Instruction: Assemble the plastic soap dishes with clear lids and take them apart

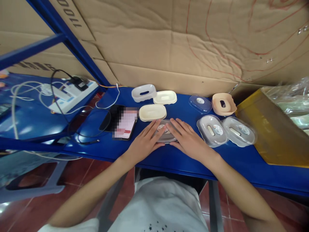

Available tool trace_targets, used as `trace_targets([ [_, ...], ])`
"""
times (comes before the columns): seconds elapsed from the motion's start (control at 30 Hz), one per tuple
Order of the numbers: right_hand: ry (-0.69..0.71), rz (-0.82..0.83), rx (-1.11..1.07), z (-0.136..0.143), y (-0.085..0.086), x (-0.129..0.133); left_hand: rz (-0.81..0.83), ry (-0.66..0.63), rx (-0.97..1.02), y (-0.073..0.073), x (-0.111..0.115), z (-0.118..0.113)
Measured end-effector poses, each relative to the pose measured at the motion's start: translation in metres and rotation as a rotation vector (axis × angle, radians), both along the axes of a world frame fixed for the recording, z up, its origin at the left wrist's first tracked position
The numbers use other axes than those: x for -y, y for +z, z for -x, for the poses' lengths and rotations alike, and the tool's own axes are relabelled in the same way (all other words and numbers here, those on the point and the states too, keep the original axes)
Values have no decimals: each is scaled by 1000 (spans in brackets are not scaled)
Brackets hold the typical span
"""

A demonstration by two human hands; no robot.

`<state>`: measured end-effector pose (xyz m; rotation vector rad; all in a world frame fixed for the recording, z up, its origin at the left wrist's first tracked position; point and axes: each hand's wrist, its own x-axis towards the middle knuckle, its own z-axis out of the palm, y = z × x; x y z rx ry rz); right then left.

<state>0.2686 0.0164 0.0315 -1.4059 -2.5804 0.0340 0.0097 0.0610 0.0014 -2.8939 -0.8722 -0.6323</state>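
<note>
A soap box with a clear lid [167, 138] lies flat near the middle of the blue table. My left hand [146, 141] rests on its left side, fingers stretched over the lid and thumb at the near edge. From the right, my right hand [187, 138] lies on the same lid with its fingers spread. Part of the box is hidden under both hands. Just behind it sits a cream oval soap box part [153, 112]. To the right are a lidded soap box [212, 130] and another lidded one [238, 130], side by side.
A whitish tray [144, 92], a cream piece [165, 97], a loose clear lid [200, 104] and a peach tray [224, 104] stand farther back. Left are a phone [125, 124], cables and a power strip [74, 96]. A carton [277, 129] with plastic-wrapped items stands right.
</note>
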Motion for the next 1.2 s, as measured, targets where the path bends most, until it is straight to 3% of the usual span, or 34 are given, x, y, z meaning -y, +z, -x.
trace_targets([
  [0.13, -30, -8, 14, 3, 1, 2, 81, -4, 5, 2, 0, -3],
  [0.27, -127, -44, 38, 1, 7, 6, 174, -51, -30, 21, -9, -10],
  [0.33, -180, -66, 47, -1, 10, 6, 198, -30, -30, 35, -22, -11],
  [0.47, -285, -151, 57, -5, 8, 3, 198, 138, -96, 58, -60, -8],
  [0.63, -441, -211, 31, -7, 0, -4, 257, 229, -296, 55, -91, -13],
  [0.77, -515, -232, 10, -11, -2, -10, 304, 189, -330, 47, -79, -20],
  [1.0, -457, -265, -35, -11, -3, -14, 388, -42, -357, 55, -39, -28],
  [1.13, -364, -256, -21, -3, -1, -12, 460, -172, -265, 60, -41, -27],
  [1.2, -289, -245, -47, 1, 1, -10, 440, -143, -218, 64, -51, -25],
])
